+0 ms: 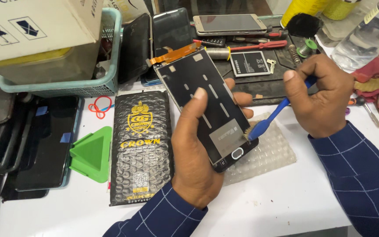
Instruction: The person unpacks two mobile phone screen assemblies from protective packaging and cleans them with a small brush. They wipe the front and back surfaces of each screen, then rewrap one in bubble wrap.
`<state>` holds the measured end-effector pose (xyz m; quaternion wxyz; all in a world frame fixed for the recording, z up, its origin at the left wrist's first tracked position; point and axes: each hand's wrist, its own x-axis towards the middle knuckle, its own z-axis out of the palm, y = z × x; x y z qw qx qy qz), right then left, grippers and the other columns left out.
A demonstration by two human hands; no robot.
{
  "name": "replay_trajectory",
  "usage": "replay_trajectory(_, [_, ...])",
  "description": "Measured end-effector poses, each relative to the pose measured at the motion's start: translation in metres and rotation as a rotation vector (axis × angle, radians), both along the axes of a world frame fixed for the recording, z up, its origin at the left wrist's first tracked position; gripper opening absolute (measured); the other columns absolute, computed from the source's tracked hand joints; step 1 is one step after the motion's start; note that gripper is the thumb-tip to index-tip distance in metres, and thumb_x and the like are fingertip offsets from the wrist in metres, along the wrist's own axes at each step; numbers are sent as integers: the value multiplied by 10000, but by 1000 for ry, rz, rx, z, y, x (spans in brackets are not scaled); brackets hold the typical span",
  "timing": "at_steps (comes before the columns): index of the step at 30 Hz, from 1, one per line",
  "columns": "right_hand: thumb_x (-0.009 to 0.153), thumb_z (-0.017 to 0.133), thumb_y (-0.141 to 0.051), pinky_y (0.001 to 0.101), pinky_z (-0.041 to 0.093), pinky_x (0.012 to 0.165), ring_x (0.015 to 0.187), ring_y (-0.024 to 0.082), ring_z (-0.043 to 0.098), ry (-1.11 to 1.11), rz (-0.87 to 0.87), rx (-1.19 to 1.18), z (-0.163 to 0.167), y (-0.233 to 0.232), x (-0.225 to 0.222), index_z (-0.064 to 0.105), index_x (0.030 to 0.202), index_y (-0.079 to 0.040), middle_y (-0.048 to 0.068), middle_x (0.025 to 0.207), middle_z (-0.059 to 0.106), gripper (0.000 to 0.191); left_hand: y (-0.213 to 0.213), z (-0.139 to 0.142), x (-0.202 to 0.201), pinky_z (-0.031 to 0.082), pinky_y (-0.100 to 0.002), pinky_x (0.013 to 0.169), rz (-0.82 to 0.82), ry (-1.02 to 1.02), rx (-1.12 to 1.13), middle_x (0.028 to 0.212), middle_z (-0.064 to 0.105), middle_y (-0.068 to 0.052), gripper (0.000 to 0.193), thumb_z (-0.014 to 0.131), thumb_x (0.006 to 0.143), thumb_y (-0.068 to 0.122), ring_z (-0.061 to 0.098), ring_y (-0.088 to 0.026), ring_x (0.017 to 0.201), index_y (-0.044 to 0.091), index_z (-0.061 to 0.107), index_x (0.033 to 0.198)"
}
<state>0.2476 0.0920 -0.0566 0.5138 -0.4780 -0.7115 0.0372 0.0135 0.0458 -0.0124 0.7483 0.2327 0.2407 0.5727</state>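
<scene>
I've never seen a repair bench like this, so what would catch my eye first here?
In the middle, the left hand holds a phone screen panel back side up, an orange ribbon cable at its top end. The right hand presses a blue brush against the panel's lower edge. Left of them lie a black padded pouch and a green triangular tool.

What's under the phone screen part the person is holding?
Beneath the screen panel lies a sheet of bubble wrap on the white table. The left hand and the panel cover part of the wrap, so anything there stays hidden.
</scene>
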Motion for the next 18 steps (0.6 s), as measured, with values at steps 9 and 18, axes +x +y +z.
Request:
replay_trajectory(9, [1082, 683, -123, 254, 404, 662, 708, 107, 508, -40, 32, 48, 1, -10, -23, 546, 861, -4, 50, 800, 563, 287, 2, 1, 3, 623, -382, 805, 101, -60, 16, 1020, 697, -175, 688, 399, 1023, 542, 707, -222, 893, -53, 562, 1328])
replay_trajectory(18, [1015, 714, -85, 282, 384, 621, 667, 132, 490, -100, 40, 105, -1, -13, -26, 544, 846, -40, 55, 760, 564, 244, 2, 0, 4, 634, -379, 801, 111, -14, 7, 1004, 699, -160, 696, 393, 1020, 551, 706, -216, 893, -50, 571, 1324])
